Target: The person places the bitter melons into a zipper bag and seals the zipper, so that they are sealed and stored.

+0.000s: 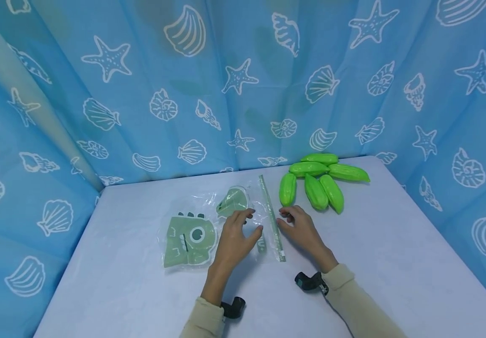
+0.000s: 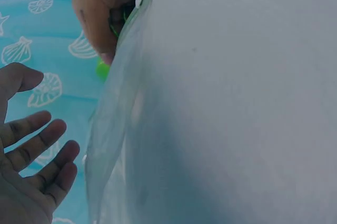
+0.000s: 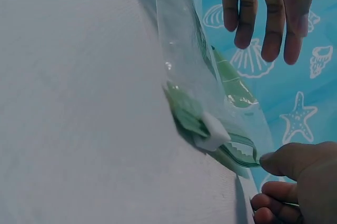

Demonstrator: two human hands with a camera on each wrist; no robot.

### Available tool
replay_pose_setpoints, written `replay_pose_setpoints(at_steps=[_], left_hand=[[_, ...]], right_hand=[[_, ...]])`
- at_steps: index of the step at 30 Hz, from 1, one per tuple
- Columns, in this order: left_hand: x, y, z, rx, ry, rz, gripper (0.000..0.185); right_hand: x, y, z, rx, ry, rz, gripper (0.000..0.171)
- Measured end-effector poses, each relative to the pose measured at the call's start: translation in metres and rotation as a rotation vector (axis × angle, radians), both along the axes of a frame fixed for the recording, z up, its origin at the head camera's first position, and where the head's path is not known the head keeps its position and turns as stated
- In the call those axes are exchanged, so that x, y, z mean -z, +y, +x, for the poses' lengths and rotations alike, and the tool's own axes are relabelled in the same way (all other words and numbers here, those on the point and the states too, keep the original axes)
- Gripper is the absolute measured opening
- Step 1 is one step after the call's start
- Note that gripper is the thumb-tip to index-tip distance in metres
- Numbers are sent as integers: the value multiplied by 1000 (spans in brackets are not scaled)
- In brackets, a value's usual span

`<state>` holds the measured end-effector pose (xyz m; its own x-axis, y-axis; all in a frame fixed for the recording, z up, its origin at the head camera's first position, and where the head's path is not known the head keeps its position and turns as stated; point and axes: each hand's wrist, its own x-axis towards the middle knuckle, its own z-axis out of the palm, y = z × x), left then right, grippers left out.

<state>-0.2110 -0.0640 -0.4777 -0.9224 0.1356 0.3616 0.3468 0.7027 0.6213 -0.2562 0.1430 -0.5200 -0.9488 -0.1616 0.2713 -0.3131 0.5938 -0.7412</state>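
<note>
A clear zip bag (image 1: 189,240) printed with a green dinosaur lies flat on the white table, its green zip strip (image 1: 273,220) toward the right. Above the bag's right part hovers my left hand (image 1: 235,239); in the left wrist view its fingers (image 2: 45,145) are spread and hold nothing. My right hand (image 1: 304,231) is beside the zip strip, fingers bent, with a gap between thumb and index finger. In the right wrist view its thumb (image 3: 284,161) appears at the bag's edge; whether it touches the edge I cannot tell. A white zip slider (image 3: 215,133) shows there.
Several bright green ridged fruits (image 1: 316,190) lie grouped at the back right of the white table (image 1: 133,291). A blue curtain (image 1: 234,112) with white seashell and starfish prints hangs behind and along both sides. Both wrists carry small black cameras (image 1: 310,281).
</note>
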Motion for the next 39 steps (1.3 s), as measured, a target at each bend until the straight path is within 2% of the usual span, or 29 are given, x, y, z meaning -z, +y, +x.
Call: replay_pose_setpoints(at_steps=[5,9,18,26,33,39], left_hand=[[4,3,-2,-13,-15,-25,45],[4,7,-5,-8,7,-36,42],[4,15,-10,-3,14,-61,42],[4,18,-16,-3,-46,-84,45],[11,24,-20,18,-131,-79,51],[17,29,-21,20,-136,-134,54]], right_hand=[[4,-1,-3,-16,23,7,31],[3,-2,-6,-22,42,15,28],[1,-1,-11,-2,11,49,26],[2,-1,-16,-11,27,30,31],[9,-3,-15,7,51,133,43],[8,-4,-13,2,56,182,42]])
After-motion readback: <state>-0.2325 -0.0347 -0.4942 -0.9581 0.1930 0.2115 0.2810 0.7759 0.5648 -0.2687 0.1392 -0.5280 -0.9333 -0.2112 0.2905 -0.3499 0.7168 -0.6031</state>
